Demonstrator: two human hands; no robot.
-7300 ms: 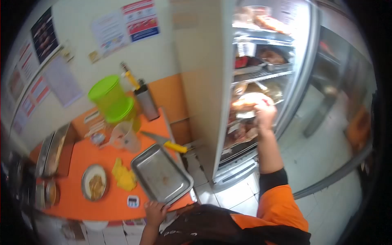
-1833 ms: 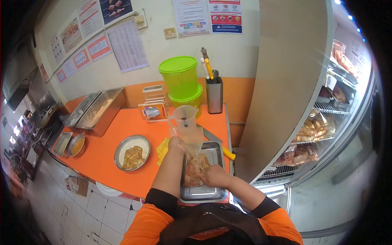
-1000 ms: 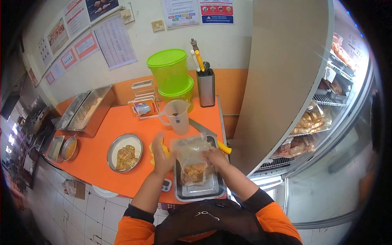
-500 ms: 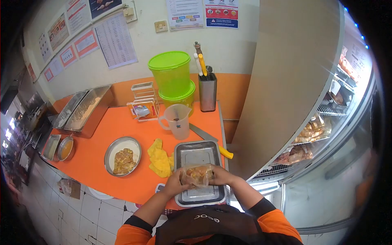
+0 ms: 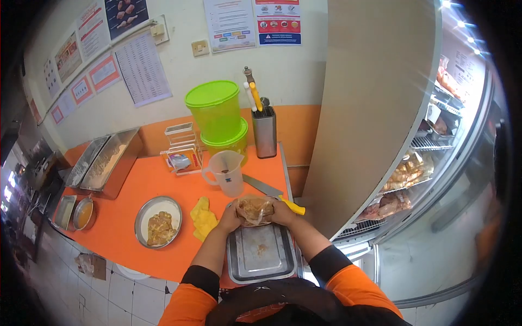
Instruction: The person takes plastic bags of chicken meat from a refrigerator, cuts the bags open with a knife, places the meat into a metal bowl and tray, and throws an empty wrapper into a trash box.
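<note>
A see-through plastic bag of brownish, wet-looking food, perhaps marinated meat [image 5: 253, 211], is gripped from both sides. My left hand [image 5: 230, 218] closes on its left edge and my right hand [image 5: 283, 213] on its right edge. Both hands hold it over the far end of a metal tray [image 5: 235, 255], which has a small brownish smear in its middle. Left of the tray lie a crumpled yellow cloth [image 5: 203, 218] and a round metal bowl [image 5: 142, 233] with white powder and raw-looking meat pieces.
Behind my hands stand a measuring jug [image 5: 227, 176] and a knife [image 5: 263, 186] with a yellow handle. Green tubs [image 5: 215, 117] and a knife block [image 5: 265, 133] are at the back. Metal containers [image 5: 111, 163] stand left; a lit fridge [image 5: 418, 163] with bagged food stands right.
Both hands have carried the bag away from my body, from the tray's middle to its far end. More of the tray now shows. The camera view has shifted slightly.
</note>
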